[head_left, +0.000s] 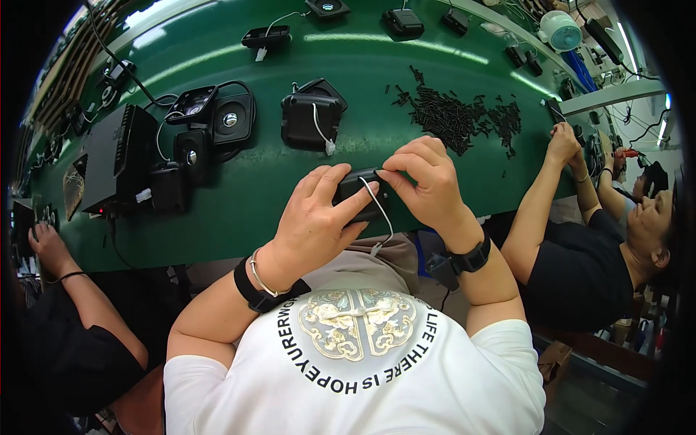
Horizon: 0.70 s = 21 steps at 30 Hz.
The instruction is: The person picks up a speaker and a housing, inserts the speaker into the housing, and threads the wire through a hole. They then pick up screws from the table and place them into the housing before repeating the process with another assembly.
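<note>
A small black speaker box (350, 190) is held above the table's near edge, in front of my body. My left hand (308, 221) grips it from the left, with fingers lying across its top. At its far right corner, the thumb and index finger of my right hand (428, 185) are pinched together; what they hold, if anything, is too small to make out. From the box a white cable (389, 217) loops down to a white connector (376, 249). Beyond my hands lie another black speaker box (301, 123) and a heap of black screws (453, 119).
Speaker halves with round cones (230, 121) and a black powered box (119, 159) stand on the green table (250, 203) to the left. More speaker parts (402, 23) lie along the far side. Co-workers' hands (562, 143) are at the right, and another hand (49, 246) at the far left.
</note>
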Tool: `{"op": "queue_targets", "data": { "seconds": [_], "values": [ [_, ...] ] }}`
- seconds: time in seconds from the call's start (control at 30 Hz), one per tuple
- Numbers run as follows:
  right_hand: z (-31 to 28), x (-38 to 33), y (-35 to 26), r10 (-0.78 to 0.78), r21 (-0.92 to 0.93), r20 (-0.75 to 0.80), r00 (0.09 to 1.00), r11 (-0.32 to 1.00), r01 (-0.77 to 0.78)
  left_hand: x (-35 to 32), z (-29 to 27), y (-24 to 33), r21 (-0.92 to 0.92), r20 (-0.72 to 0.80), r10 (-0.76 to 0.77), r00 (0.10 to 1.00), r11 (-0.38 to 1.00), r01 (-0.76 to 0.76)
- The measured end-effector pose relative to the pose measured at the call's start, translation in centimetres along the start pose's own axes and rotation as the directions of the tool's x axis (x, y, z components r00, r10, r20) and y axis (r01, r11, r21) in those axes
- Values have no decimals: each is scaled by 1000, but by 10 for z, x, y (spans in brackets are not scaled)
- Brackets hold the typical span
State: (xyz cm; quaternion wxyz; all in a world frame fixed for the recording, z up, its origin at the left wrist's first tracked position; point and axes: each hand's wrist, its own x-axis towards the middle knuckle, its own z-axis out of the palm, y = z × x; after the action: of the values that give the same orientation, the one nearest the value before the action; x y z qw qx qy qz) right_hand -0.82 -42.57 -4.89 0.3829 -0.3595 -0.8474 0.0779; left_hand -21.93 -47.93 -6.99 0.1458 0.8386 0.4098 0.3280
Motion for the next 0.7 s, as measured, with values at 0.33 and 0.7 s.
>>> {"op": "queue_targets", "data": {
  "seconds": [0.33, 0.7],
  "values": [
    [-4, 8, 0, -118, -117, 79, 990, 985, 127, 0, 1, 2, -6, 8, -4, 1000, 1000, 4],
    [-2, 12, -2, -154, -72, 164, 974, 983, 168, -3, -2, -1, -10, 11, 2, 1000, 1000, -2]
  ]
}}
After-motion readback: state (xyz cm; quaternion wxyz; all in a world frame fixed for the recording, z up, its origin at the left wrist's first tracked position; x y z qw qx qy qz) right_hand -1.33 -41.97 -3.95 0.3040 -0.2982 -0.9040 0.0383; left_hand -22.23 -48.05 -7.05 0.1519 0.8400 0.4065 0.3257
